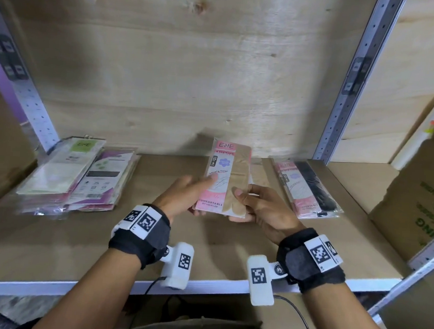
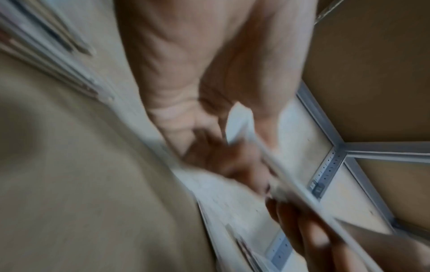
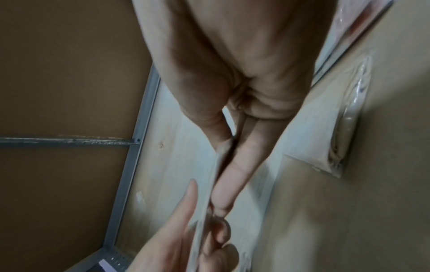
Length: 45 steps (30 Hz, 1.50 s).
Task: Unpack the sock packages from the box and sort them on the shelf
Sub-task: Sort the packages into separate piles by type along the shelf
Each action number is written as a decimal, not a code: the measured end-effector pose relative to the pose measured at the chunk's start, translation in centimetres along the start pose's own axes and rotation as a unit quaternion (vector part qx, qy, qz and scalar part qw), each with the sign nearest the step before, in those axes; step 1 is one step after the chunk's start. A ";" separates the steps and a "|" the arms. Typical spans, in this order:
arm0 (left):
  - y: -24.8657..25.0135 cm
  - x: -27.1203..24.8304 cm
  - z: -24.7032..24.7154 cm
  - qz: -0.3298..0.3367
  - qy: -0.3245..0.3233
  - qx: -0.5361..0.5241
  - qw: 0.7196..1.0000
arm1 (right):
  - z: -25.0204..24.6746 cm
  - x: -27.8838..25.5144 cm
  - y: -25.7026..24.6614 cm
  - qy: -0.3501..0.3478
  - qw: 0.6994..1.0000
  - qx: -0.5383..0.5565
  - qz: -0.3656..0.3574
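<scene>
From the head view, both hands hold one pink sock package (image 1: 225,180) up over the middle of the shelf (image 1: 154,237), clear of its board. The right hand (image 1: 261,208) pinches the package's lower right edge, thumb on the front and fingers behind. The left hand (image 1: 183,195) has its fingers under the lower left corner and the thumb laid along the front. A stack of packages (image 1: 79,177) lies at the left of the shelf, and a pink and black package (image 1: 306,188) lies at the right, near a cardboard box (image 1: 419,194).

The left wrist view is blurred; the left hand (image 2: 209,110) meets the package's thin edge (image 2: 291,184), its grip unclear there.

In the right wrist view, the right hand (image 3: 244,92) clamps the package edge (image 3: 209,193) between thumb and fingers, and the left hand (image 3: 186,239) holds it from below.
</scene>
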<state>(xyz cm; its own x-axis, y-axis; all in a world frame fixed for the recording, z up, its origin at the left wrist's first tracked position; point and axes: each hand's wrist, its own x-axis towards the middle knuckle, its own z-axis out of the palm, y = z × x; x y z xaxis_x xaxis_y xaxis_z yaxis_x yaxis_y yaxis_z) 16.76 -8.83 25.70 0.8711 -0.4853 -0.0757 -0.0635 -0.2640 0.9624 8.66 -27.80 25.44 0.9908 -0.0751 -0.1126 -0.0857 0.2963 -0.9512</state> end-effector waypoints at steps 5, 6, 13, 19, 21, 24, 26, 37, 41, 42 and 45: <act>0.3 -0.7 -1.0 -0.024 -0.128 -0.032 0.991 | -1.2 -0.1 -1.0 0.009 0.998 -0.048 0.033; 0.3 -0.7 -1.0 -0.029 -0.123 -0.022 0.992 | -1.4 -0.2 -1.2 -0.007 0.997 -0.057 0.043; 0.3 0.0 0.0 -0.050 -0.102 -0.085 0.990 | -3.2 0.7 -1.8 0.081 0.988 -0.135 -0.002; 1.1 2.4 2.9 -0.042 -0.016 -0.098 0.994 | -5.4 2.5 -2.1 0.208 0.933 -0.291 -0.041; 1.3 3.2 3.7 -0.039 0.013 -0.096 0.995 | -6.1 2.8 -2.2 0.231 0.915 -0.327 -0.042; 1.6 4.1 4.9 -0.059 0.015 -0.084 0.995 | -6.9 2.9 -2.5 0.253 0.889 -0.381 -0.021; 1.7 4.5 5.7 -0.082 0.008 -0.082 0.993 | -7.2 2.8 -2.6 0.256 0.874 -0.413 -0.006; 1.7 4.7 6.3 -0.153 -0.025 -0.073 0.985 | -6.2 2.1 -3.0 0.205 0.833 -0.509 0.072; 2.0 4.4 6.3 -0.166 -0.039 -0.088 0.981 | -6.3 2.3 -3.0 0.207 0.826 -0.519 0.069; 2.1 4.4 6.4 -0.167 -0.040 -0.089 0.981 | -6.4 2.3 -2.9 0.206 0.823 -0.524 0.070; 2.0 4.5 6.6 -0.169 -0.041 -0.069 0.982 | -6.5 2.6 -2.9 0.207 0.818 -0.532 0.072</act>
<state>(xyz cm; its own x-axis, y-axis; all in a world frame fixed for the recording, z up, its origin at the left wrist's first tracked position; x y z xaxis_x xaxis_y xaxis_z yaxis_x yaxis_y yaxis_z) 17.37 -17.06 25.51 0.7891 -0.4556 -0.4120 0.2937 -0.3093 0.9045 10.77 -35.01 26.00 0.8608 -0.4939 -0.1230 -0.4590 -0.6487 -0.6071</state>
